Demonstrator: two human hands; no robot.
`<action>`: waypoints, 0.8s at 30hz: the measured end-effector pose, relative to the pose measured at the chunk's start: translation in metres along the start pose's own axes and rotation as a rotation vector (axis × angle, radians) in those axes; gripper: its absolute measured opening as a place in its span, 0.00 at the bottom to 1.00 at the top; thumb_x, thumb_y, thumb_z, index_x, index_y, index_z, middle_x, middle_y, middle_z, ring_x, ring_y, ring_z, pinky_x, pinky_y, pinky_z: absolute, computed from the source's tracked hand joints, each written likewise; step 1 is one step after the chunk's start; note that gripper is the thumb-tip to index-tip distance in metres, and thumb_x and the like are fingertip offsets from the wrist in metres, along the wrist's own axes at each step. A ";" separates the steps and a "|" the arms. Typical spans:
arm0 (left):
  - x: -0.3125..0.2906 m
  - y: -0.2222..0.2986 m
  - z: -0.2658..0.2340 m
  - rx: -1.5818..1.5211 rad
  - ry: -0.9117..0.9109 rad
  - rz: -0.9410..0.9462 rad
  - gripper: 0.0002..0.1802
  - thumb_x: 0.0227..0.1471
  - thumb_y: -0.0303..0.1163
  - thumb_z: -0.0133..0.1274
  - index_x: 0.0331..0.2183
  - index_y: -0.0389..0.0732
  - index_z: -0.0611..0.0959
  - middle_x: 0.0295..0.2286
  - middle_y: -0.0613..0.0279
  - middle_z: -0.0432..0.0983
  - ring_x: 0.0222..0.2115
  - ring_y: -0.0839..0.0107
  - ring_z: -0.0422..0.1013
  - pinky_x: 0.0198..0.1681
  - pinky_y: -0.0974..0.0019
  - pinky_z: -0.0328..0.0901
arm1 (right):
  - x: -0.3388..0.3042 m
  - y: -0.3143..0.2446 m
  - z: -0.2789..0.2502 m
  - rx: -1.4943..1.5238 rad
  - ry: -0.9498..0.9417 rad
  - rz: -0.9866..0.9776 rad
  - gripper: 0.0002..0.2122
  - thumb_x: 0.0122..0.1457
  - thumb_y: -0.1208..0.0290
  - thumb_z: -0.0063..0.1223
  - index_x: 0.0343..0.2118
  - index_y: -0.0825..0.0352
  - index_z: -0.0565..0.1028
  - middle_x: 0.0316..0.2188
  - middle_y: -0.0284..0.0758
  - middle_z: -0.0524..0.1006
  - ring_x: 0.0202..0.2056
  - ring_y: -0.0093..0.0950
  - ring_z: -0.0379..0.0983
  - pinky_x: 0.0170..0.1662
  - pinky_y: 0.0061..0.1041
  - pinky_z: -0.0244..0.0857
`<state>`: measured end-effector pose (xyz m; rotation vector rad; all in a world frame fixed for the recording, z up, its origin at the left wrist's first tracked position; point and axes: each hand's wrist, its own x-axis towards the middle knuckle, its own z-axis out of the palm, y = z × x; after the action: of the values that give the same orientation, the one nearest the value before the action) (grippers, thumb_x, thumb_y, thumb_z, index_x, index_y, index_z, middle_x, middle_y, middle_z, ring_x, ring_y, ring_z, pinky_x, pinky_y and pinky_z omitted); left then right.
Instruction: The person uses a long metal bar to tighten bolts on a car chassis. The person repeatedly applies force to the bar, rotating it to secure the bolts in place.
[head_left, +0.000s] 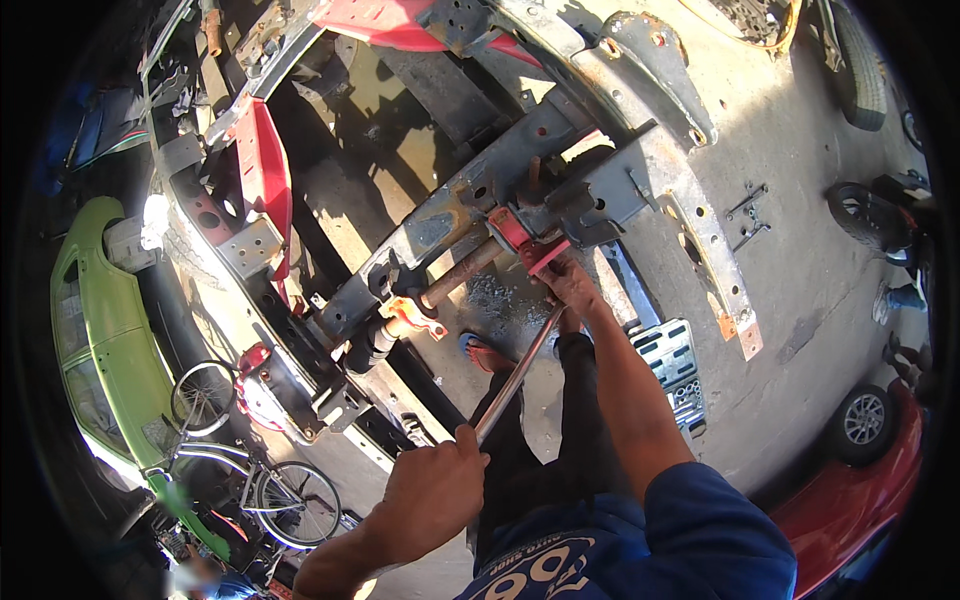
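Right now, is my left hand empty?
No, your left hand is closed around the near end of a long metal bar.

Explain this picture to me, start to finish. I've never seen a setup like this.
There is no robot: a person works bare-handed. One of two head-worn fisheye cameras looks down, so straight edges bend. The left hand grips the near end of a long metal bar. The right hand is at its far end, by a red bracket on a large metal frame; its exact grip is hidden. On the concrete floor lie a tool case and loose metal tools.
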<state>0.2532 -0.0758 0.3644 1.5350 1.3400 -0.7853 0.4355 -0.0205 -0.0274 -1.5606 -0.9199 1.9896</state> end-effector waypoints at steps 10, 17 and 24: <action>0.037 -0.033 0.005 -0.182 -0.151 -0.028 0.15 0.63 0.39 0.46 0.38 0.34 0.70 0.21 0.46 0.77 0.26 0.45 0.76 0.32 0.48 0.69 | 0.047 0.037 -0.023 -0.046 -0.243 0.023 0.18 0.59 0.51 0.59 0.37 0.63 0.75 0.18 0.29 0.72 0.16 0.21 0.67 0.17 0.25 0.56; 0.043 -0.036 -0.004 -0.927 -0.360 -0.042 0.24 0.60 0.46 0.53 0.46 0.35 0.71 0.22 0.63 0.72 0.22 0.74 0.70 0.25 0.66 0.65 | 0.060 0.041 -0.037 0.459 -0.396 0.166 0.20 0.54 0.46 0.64 0.30 0.61 0.76 0.20 0.29 0.74 0.21 0.24 0.72 0.25 0.26 0.66; 0.037 -0.083 0.017 -0.898 -0.429 -0.061 0.21 0.63 0.41 0.49 0.51 0.38 0.69 0.25 0.63 0.72 0.21 0.75 0.71 0.26 0.68 0.67 | 0.055 0.014 -0.040 0.272 -0.425 0.131 0.18 0.56 0.50 0.63 0.32 0.63 0.77 0.20 0.30 0.76 0.20 0.21 0.72 0.21 0.24 0.66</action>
<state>0.1813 -0.0782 0.3059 0.5799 1.1670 -0.4055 0.4611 0.0174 -0.0796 -1.0946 -0.6672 2.4767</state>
